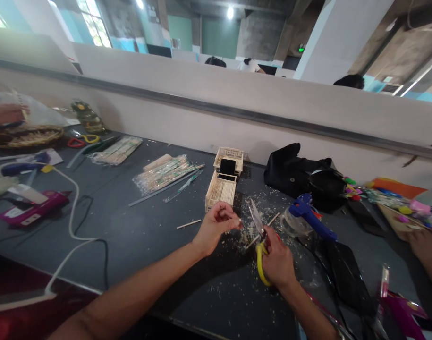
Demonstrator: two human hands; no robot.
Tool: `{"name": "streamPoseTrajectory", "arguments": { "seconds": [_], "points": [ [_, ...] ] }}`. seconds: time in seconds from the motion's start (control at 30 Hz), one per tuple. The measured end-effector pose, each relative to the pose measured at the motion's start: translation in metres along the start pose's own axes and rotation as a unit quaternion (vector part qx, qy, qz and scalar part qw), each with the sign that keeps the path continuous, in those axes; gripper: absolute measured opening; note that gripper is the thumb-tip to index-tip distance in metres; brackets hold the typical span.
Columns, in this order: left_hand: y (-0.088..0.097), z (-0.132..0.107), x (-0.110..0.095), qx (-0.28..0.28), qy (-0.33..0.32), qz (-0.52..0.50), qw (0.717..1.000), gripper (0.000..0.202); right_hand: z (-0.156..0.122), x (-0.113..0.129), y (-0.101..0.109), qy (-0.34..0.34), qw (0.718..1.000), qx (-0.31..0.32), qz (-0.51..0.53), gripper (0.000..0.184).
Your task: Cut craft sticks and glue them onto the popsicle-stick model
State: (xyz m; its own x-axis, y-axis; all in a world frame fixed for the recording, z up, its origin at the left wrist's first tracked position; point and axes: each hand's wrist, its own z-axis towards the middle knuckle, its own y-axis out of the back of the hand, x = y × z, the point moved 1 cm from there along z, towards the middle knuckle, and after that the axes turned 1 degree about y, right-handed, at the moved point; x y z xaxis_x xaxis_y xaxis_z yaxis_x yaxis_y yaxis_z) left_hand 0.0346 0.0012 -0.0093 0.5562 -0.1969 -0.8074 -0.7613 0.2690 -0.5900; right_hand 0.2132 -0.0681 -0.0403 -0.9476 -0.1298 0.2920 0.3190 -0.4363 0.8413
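Note:
My right hand [277,259] grips yellow-handled scissors [258,236] with the blades pointing up and away from me. My left hand [217,224] is closed in a pinch on a short wooden stick piece [238,221] held just left of the blades. Pale wood clippings [251,231] litter the dark table under both hands. Right behind my left hand stands a small model truck [223,184] made of wooden sticks. A loose stick [188,224] lies to the left of that hand.
A blue glue gun [309,215] and a black bag [293,172] sit to the right. Bags of sticks [166,172] lie further left, with a pink glue gun [31,208] and a white cable [72,212]. Another person's hand [428,250] rests at the far right.

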Motion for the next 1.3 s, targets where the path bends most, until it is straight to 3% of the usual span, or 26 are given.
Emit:
{"name": "streamPoseTrajectory", "arguments": {
  "seconds": [0.3, 0.73, 0.93, 1.13, 1.3],
  "points": [
    [-0.001, 0.001, -0.002, 0.031, 0.018, -0.031, 0.999, 0.044, 0.0, 0.005, 0.003, 0.069, 0.996, 0.045, 0.026, 0.051],
    [0.004, 0.002, -0.001, 0.069, 0.02, -0.023, 0.997, 0.048, 0.001, 0.012, 0.007, 0.098, 0.993, 0.052, 0.047, 0.05],
    [0.005, 0.001, -0.002, 0.063, 0.01, -0.005, 0.998, 0.046, -0.002, 0.011, 0.008, 0.072, 0.992, 0.086, 0.049, 0.053],
    [0.007, 0.002, -0.004, 0.063, 0.005, 0.015, 0.998, 0.046, -0.002, 0.01, 0.005, 0.052, 0.992, 0.073, 0.087, 0.045],
    [0.006, 0.003, -0.004, 0.089, -0.015, -0.003, 0.996, 0.037, 0.005, 0.004, 0.004, -0.028, 0.984, 0.053, 0.17, 0.032]
  ]
}}
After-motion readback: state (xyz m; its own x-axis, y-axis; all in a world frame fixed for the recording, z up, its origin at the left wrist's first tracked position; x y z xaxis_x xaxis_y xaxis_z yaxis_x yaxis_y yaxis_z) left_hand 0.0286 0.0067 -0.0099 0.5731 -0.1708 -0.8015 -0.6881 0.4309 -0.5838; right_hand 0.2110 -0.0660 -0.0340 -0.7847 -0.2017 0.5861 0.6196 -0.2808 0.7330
